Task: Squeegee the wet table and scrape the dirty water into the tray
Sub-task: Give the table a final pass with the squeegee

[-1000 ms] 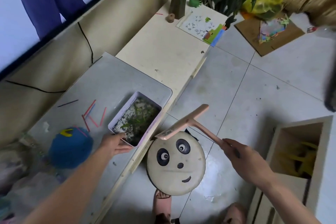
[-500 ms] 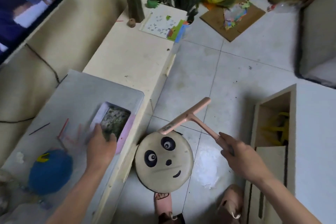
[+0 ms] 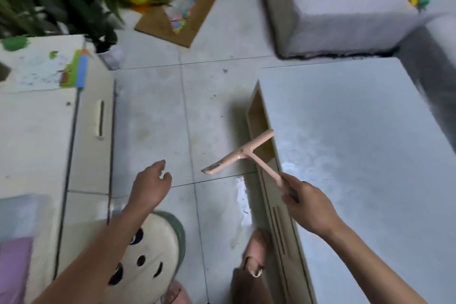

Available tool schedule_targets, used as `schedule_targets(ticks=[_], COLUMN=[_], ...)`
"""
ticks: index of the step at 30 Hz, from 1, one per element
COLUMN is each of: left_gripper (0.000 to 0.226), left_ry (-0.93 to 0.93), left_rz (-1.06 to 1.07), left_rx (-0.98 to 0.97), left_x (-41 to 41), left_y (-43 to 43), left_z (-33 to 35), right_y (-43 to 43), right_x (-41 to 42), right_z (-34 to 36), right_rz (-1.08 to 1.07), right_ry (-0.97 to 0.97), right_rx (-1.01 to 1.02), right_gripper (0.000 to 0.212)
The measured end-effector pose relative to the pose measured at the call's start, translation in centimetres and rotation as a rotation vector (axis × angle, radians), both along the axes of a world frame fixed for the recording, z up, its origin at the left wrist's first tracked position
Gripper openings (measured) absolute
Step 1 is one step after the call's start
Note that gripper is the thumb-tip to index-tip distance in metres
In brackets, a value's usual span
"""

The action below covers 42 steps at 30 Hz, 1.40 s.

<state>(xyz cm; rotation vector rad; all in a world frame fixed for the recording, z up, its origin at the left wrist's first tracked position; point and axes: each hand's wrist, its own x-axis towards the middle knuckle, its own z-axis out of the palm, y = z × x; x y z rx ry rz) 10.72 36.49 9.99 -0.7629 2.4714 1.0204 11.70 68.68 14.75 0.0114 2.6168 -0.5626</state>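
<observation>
Right hand [image 3: 306, 205] grips the pink squeegee [image 3: 243, 154] by its handle beside the table [image 3: 357, 155]; left hand [image 3: 150, 185] hangs loosely curled, holding nothing

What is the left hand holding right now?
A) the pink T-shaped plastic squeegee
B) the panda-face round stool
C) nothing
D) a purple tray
C: the left hand hangs empty over the grey floor tiles, fingers loosely curled, while the pink T-shaped plastic squeegee is gripped by its handle in the right hand.
</observation>
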Motion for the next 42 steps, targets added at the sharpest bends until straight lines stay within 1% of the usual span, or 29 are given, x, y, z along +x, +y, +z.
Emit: schedule_targets(ticks=[5,9,12,15,18,21,24,26,27,28,29,31,32,34,36,37,38,40,42], left_gripper=[0.043,0.046,0.05,0.053,0.052,0.049,0.047,0.047,0.046,0.045,0.045,0.044,0.043,0.041,0.04,0.04,0.039,0.039,0.04], left_ry=[-0.062,-0.122,-0.164,-0.19,-0.154,-0.034,0.066,0.059,0.049,0.044,0.032,0.026,0.028,0.044,0.061,0.068,0.075,0.083,0.083], left_rz=[-0.2,-0.321,-0.428,-0.559,-0.706,-0.823,-0.969,-1.073,-1.112,-1.142,-1.2,-1.206,-1.199,-1.25,-1.238,-1.219,-1.202,-1.187,-1.208], left_rx=[0.007,0.014,-0.021,-0.05,-0.111,-0.167,-0.241,-0.204,-0.188,-0.164,-0.138,-0.129,-0.12,-0.106,-0.114,-0.116,-0.119,-0.125,-0.125], left_x=[-6.9,-11.7,-14.2,-15.8,-17.9,-19.8,-20.3,-19.0,-18.1,-17.3,-16.5,-15.8,-15.7,-16.2,-17.0,-17.4,-17.7,-18.4,-18.8], left_y=[11.6,19.3,23.7,26.8,30.2,33.0,36.0,38.2,38.7,39.2,40.4,40.2,40.1,40.5,40.3,40.2,40.2,40.0,39.8], left_z=[-2.2,-3.9,-5.2,-6.5,-8.6,-10.8,-13.3,-14.6,-14.8,-15.0,-15.2,-15.4,-15.4,-15.0,-14.8,-14.6,-14.4,-14.3,-14.4], right_y=[9.1,15.2,18.3,19.6,20.3,20.7,22.6,23.7,23.6,23.8,24.3,24.4,24.5,23.8,22.4,22.0,21.4,20.2,19.3], right_x=[-3.1,-4.7,-5.7,-7.1,-9.6,-11.2,-8.9,-3.7,-0.8,1.9,4.5,6.6,7.0,6.6,4.1,2.2,0.5,-2.4,-2.7], right_z=[-2.4,-4.2,-5.6,-7.4,-10.0,-12.1,-14.0,-14.1,-13.7,-13.1,-11.8,-9.8,-9.1,-7.1,-6.1,-6.4,-7.4,-9.5,-10.5], right_rz=[-0.076,-0.128,-0.178,-0.186,-0.212,-0.256,-0.339,-0.412,-0.416,-0.408,-0.472,-0.48,-0.481,-0.528,-0.458,-0.454,-0.463,-0.513,-0.595], right_ry=[-0.016,-0.037,-0.063,-0.067,-0.028,0.002,-0.014,-0.112,-0.176,-0.245,-0.316,-0.409,-0.374,-0.242,-0.276,-0.259,-0.201,-0.203,-0.21], right_rx=[0.079,0.091,0.071,0.074,0.082,0.091,0.097,0.07,0.073,0.098,0.129,0.183,0.219,0.274,0.192,0.14,0.127,0.064,0.048], right_gripper=[0.047,0.046,0.047,0.049,0.054,0.057,0.063,0.07,0.072,0.073,0.075,0.082,0.086,0.085,0.087,0.088,0.085,0.077,0.075])
